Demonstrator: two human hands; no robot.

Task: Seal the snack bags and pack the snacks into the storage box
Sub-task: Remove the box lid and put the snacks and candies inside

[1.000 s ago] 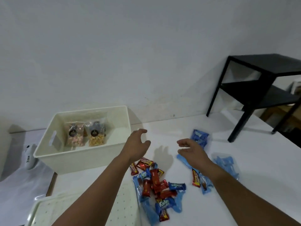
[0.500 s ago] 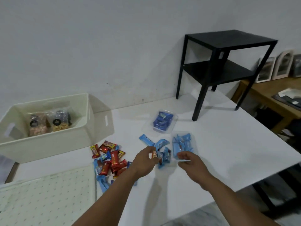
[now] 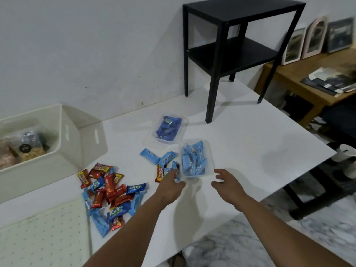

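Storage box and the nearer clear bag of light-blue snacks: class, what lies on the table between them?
In the head view, between the storage box and that bag lie loose snacks: red wrappers and blue bars.

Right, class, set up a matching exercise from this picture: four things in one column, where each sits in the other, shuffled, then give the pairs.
Things
1. storage box
2. black side table
3. near clear bag of blue snacks
4. pile of red and blue snacks

Places
A. between the two hands
B. far left
C. back of the white table
D. in front of the box

Pairs: 1-B, 2-C, 3-A, 4-D
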